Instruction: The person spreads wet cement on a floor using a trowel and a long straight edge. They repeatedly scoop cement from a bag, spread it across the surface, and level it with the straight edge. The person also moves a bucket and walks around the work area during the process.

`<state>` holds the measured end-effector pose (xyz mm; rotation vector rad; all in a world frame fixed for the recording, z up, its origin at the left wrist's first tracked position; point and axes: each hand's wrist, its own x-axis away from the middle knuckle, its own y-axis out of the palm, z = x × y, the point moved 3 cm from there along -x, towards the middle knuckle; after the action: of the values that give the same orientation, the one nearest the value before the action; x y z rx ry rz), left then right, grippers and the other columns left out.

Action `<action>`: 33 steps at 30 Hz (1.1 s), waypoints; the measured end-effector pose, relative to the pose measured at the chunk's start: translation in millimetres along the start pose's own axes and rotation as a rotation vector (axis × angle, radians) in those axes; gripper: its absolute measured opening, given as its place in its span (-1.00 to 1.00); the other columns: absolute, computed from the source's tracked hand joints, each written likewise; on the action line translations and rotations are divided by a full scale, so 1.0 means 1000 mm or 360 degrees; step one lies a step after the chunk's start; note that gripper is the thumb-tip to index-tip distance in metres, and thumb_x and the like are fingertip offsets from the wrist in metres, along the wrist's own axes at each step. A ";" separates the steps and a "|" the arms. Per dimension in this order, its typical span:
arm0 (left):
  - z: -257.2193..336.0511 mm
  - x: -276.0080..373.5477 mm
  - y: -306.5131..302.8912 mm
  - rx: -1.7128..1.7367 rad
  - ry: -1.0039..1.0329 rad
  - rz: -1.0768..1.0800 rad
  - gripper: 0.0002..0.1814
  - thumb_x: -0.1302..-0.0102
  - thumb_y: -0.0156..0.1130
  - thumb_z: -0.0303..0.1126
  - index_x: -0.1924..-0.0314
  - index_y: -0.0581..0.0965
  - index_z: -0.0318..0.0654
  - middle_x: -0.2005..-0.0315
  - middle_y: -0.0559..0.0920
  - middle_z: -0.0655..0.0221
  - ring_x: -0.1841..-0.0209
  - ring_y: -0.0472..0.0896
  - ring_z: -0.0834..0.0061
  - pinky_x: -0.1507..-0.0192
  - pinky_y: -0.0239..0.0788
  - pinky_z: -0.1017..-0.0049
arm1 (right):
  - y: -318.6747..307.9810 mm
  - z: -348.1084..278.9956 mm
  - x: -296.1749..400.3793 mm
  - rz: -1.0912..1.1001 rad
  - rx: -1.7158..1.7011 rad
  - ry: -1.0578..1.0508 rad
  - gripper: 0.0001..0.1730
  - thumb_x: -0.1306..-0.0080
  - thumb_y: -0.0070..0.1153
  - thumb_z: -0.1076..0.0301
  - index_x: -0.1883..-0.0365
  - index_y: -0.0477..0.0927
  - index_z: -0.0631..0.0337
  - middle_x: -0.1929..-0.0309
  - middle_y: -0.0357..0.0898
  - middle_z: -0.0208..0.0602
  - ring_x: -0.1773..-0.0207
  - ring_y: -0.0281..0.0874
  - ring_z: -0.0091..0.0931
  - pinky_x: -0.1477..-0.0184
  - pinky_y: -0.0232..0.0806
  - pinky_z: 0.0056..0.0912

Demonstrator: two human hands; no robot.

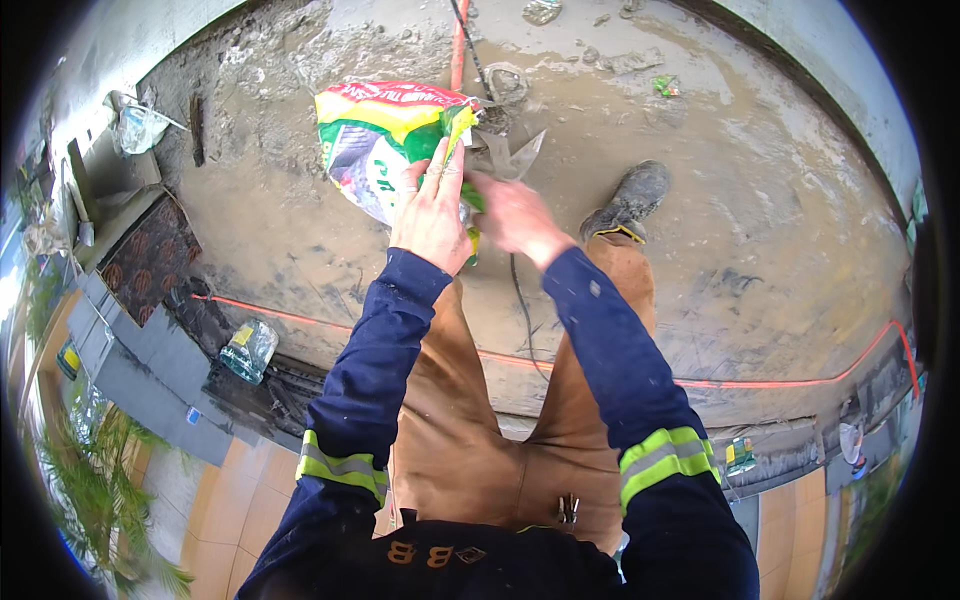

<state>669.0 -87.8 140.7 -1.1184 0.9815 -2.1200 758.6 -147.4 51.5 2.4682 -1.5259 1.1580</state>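
Observation:
A bright plastic bag (375, 142), printed in red, yellow, green and white and bearing writing, stands over the wet, muddy floor in front of me. My left hand (435, 206) lies along the bag's right edge, fingers stretched close together, thumb against the printed face. At that same edge my right hand (517, 214) grips a green part of the bag; motion blurs it, and its fingertips are partly hidden. Just beyond my right hand is a torn, greyish flap (514, 154). What the bag contains is hidden.
An orange line (750, 384) crosses the floor behind my boot (630, 199). A black cable (521, 292) runs between my legs. Clear plastic bags (250, 349) and a dark patterned board (150, 255) lie left. A curved pale wall (840, 67) bounds the far right.

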 end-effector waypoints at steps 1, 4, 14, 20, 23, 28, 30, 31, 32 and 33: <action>-0.006 0.000 -0.003 0.0011 0.0054 0.0038 -0.14 0.29 -0.01 -0.67 -0.21 0.15 -0.44 -0.16 0.26 0.01 -0.19 0.22 0.14 -0.20 0.00 0.28 | 0.015 -0.009 -0.018 0.0033 -0.0025 -0.0210 -0.53 -0.01 0.04 0.41 0.04 0.39 0.18 0.35 0.55 -0.15 0.22 0.52 -0.19 0.20 0.37 -0.16; -0.027 0.010 -0.013 -0.0004 0.0140 0.0092 -0.14 0.25 0.04 -0.66 -0.23 0.14 -0.39 -0.17 0.25 0.02 -0.12 0.25 0.04 -0.20 0.03 0.27 | 0.027 -0.004 -0.033 0.0150 0.0080 -0.0040 -0.47 -0.02 -0.01 0.47 -0.04 0.34 0.18 0.35 0.55 -0.11 0.19 0.51 -0.18 0.17 0.37 -0.15; -0.022 0.017 -0.008 0.0165 -0.0044 0.0131 -0.15 0.24 -0.01 -0.67 -0.23 0.16 -0.35 -0.15 0.28 0.06 -0.19 0.20 0.07 -0.25 -0.02 0.27 | 0.005 0.037 0.052 0.0559 0.0134 0.0450 -0.40 -0.03 -0.02 0.47 -0.13 0.32 0.11 0.28 0.51 0.06 0.20 0.49 -0.09 0.13 0.36 -0.12; -0.016 0.011 0.000 0.0161 0.0014 0.0121 -0.15 0.24 0.02 -0.65 -0.23 0.16 -0.36 -0.16 0.29 0.08 -0.20 0.21 0.10 -0.24 -0.01 0.29 | 0.059 0.140 0.039 0.0330 -0.0793 0.1166 -0.51 0.00 0.04 0.50 0.01 0.44 0.27 0.60 0.45 -0.09 0.46 0.51 -0.27 0.40 0.36 -0.26; -0.019 0.009 0.002 0.0107 0.0108 0.0184 -0.12 0.27 0.06 -0.64 -0.23 0.15 -0.37 -0.16 0.27 0.08 -0.17 0.23 0.14 -0.22 0.01 0.29 | 0.083 0.139 0.022 0.0136 -0.1991 0.1470 -0.46 -0.05 0.10 0.49 -0.07 0.39 0.21 0.64 0.35 -0.36 0.62 0.31 -0.52 0.63 0.14 -0.46; -0.029 0.011 -0.004 0.0208 -0.0036 0.0191 -0.14 0.24 -0.03 -0.67 -0.25 0.16 -0.29 -0.07 0.37 0.08 -0.11 0.27 0.07 -0.21 0.01 0.25 | 0.066 0.112 0.021 0.0344 -0.2289 0.1204 -0.33 -0.07 0.11 0.51 -0.21 0.27 0.09 0.48 0.39 -0.48 0.57 0.26 -0.59 0.56 0.11 -0.54; -0.032 0.015 -0.006 0.0177 -0.0066 0.0159 -0.15 0.24 0.01 -0.65 -0.23 0.16 -0.36 -0.11 0.33 0.05 -0.15 0.25 0.10 -0.22 -0.01 0.28 | 0.063 0.114 0.033 0.0407 -0.2295 0.1086 -0.30 -0.06 0.13 0.51 -0.22 0.26 0.09 0.44 0.42 -0.48 0.54 0.28 -0.61 0.53 0.14 -0.56; -0.033 0.015 -0.007 0.0165 -0.0080 0.0151 -0.16 0.24 0.03 -0.64 -0.22 0.16 -0.39 -0.13 0.31 0.04 -0.17 0.25 0.12 -0.23 -0.02 0.29 | 0.061 0.117 0.038 0.0420 -0.2215 0.0993 -0.30 -0.06 0.14 0.51 -0.22 0.27 0.10 0.43 0.42 -0.47 0.54 0.28 -0.61 0.52 0.15 -0.57; -0.032 0.014 -0.009 0.0159 -0.0067 0.0169 -0.16 0.24 0.03 -0.65 -0.22 0.16 -0.39 -0.14 0.31 0.04 -0.17 0.25 0.11 -0.23 -0.03 0.30 | 0.060 0.119 0.044 0.0433 -0.2133 0.0902 -0.30 -0.05 0.15 0.50 -0.21 0.28 0.11 0.41 0.43 -0.46 0.54 0.29 -0.62 0.51 0.16 -0.57; -0.031 0.013 -0.011 0.0180 -0.0060 0.0180 -0.16 0.24 0.03 -0.65 -0.22 0.16 -0.39 -0.14 0.31 0.04 -0.17 0.24 0.10 -0.23 -0.03 0.30 | 0.058 0.117 0.050 0.0442 -0.2051 0.0813 -0.31 -0.05 0.16 0.50 -0.21 0.28 0.12 0.40 0.43 -0.46 0.53 0.29 -0.62 0.49 0.17 -0.58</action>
<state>634.5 -80.2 143.6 -1.0197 0.8750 -2.0304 793.5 -259.4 -23.8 1.0599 -1.6376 0.4256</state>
